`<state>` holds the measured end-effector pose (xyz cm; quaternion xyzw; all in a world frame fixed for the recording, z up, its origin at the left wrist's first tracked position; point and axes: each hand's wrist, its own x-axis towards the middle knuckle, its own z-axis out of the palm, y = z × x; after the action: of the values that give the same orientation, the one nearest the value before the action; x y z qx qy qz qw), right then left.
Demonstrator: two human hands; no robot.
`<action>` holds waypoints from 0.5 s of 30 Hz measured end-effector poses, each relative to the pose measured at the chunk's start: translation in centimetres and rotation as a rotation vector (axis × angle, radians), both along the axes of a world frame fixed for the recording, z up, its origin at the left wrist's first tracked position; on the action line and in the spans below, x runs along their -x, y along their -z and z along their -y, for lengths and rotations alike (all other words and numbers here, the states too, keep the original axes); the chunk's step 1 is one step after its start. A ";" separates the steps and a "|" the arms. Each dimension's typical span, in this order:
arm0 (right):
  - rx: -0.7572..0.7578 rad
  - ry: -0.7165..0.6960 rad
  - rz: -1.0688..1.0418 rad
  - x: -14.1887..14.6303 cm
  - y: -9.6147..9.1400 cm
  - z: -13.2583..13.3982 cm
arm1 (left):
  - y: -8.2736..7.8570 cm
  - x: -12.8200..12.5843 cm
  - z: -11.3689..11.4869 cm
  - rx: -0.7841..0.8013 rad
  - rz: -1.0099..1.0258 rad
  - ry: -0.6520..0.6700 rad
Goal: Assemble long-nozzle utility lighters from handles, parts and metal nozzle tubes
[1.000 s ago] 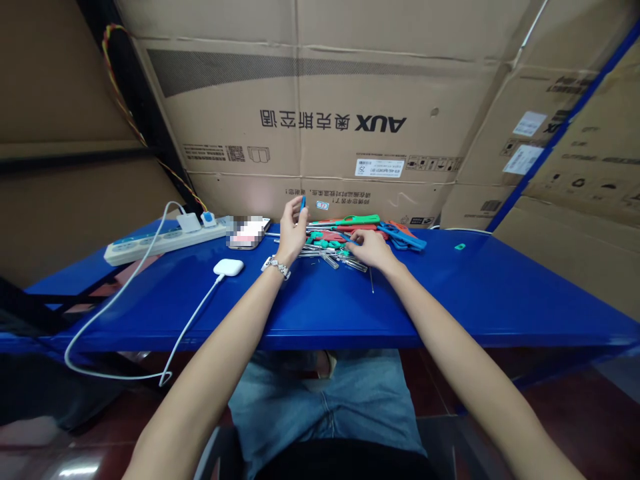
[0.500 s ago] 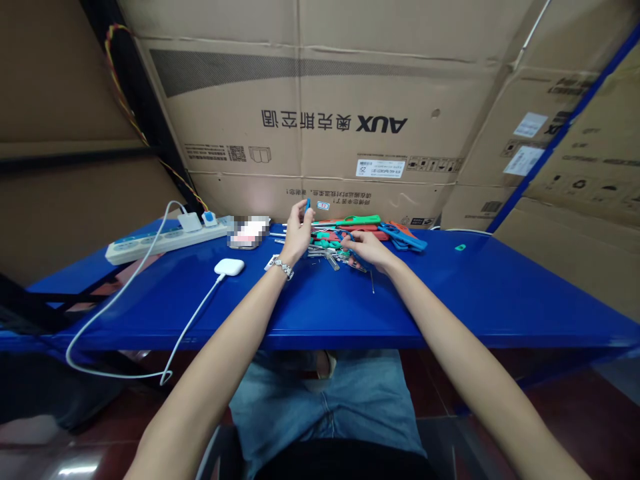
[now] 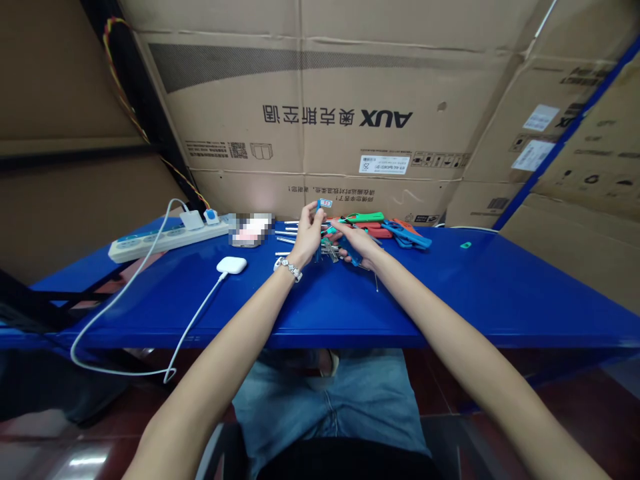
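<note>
My left hand is closed around a slim blue plastic piece, whose tip sticks up above the fingers. My right hand, close beside it on the right, has its fingers curled round a broader blue plastic piece. Both hands are over a pile of long-nosed lighter parts: metal tubes, small clear and metal pieces, a green handle and red handles. Blue handles lie at the pile's right end. The fingers partly hide the held pieces.
On the left of the blue table are a power strip, a white earphone case on a cable and a blurred-out box. A small green piece lies right. Cardboard stands behind.
My left hand has moved slightly right, towards my right hand. A broad blue piece now shows in my right hand. The whole view has shifted a little.
</note>
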<state>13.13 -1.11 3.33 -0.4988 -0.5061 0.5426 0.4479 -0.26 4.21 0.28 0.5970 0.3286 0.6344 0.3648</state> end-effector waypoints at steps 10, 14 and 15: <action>0.054 -0.055 -0.103 0.1 0.0 -0.5 | 0.5 -0.1 -0.1 -0.043 -0.038 0.012; 0.105 -0.074 -0.128 -0.1 -0.1 -0.4 | 0.5 0.0 -0.2 -0.089 -0.063 0.001; 0.110 -0.087 -0.127 -0.1 -0.1 -0.4 | 0.4 0.0 -0.1 -0.099 -0.071 -0.005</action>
<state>13.21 -0.74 3.41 -0.4647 -0.4674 0.6189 0.4273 -0.25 4.31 -0.15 0.6356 0.3113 0.6292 0.3213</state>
